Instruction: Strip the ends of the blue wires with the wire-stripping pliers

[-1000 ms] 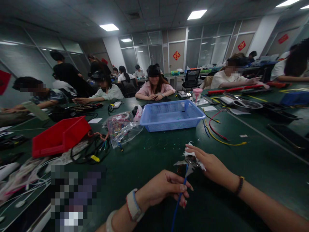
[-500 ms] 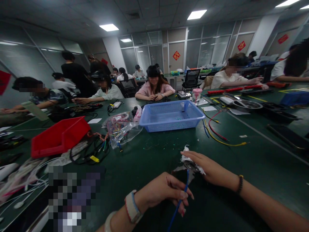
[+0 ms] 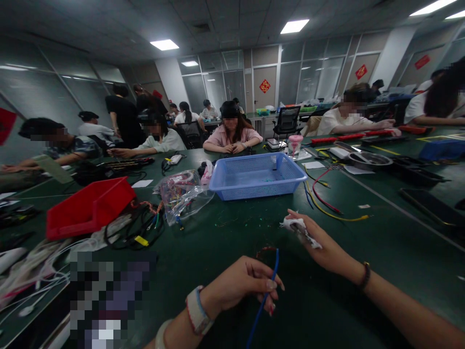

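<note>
My left hand is closed in a pinch on a blue wire. The wire rises past the fingertips, and its lower end runs out of the picture. At its top, bare copper strands bend off to the left. My right hand is up and to the right, apart from the wire. It holds a blurred metal piece wrapped in torn white tissue against the fingers; the hand hides much of the piece, and its kind is unclear.
A blue basket stands ahead, with green scraps before it. To the left are a bag of wires, a red bin and black cables. Loose coloured wires lie at right. Several people sit around the table.
My right hand has moved up and right with the tissue-wrapped metal piece, away from the wire. Bare copper now shows at the wire's tip. My left hand has shifted slightly left.
</note>
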Demonstrator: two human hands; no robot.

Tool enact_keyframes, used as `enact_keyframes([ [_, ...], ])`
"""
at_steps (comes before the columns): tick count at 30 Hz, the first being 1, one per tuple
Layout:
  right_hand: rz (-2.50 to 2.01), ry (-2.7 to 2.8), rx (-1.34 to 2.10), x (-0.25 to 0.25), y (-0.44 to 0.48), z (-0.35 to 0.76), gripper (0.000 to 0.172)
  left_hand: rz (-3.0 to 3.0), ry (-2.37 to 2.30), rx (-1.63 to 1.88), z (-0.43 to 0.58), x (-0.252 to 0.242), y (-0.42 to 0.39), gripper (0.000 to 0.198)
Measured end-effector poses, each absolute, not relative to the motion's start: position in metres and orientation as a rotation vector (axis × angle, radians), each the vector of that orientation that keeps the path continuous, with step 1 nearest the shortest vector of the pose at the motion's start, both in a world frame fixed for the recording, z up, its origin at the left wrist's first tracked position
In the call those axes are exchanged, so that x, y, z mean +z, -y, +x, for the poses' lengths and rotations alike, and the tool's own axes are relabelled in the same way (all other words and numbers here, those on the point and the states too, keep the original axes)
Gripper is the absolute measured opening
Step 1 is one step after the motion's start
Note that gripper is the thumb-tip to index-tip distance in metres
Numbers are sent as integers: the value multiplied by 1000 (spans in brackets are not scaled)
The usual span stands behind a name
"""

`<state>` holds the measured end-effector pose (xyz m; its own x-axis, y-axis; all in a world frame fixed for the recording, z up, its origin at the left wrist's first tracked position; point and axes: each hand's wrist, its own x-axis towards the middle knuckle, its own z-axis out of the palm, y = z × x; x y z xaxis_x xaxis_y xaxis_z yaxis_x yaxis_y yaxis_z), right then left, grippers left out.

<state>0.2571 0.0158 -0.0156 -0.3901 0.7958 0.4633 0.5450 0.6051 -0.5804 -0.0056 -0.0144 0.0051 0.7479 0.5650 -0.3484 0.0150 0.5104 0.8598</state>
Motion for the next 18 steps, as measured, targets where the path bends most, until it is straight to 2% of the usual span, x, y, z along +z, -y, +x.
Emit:
enact_keyframes([
  [4,-1144,1894,647,-12,-16,262,51,942,-648,445,-5,2,14,31],
  [9,-1195,1671,999,-11,-17,265,52,892,-614,533,-2,-5,12,34],
  [18,-1135,1479,1280,-15,-17,257,50,899,-702,595,-1,-9,11,32],
])
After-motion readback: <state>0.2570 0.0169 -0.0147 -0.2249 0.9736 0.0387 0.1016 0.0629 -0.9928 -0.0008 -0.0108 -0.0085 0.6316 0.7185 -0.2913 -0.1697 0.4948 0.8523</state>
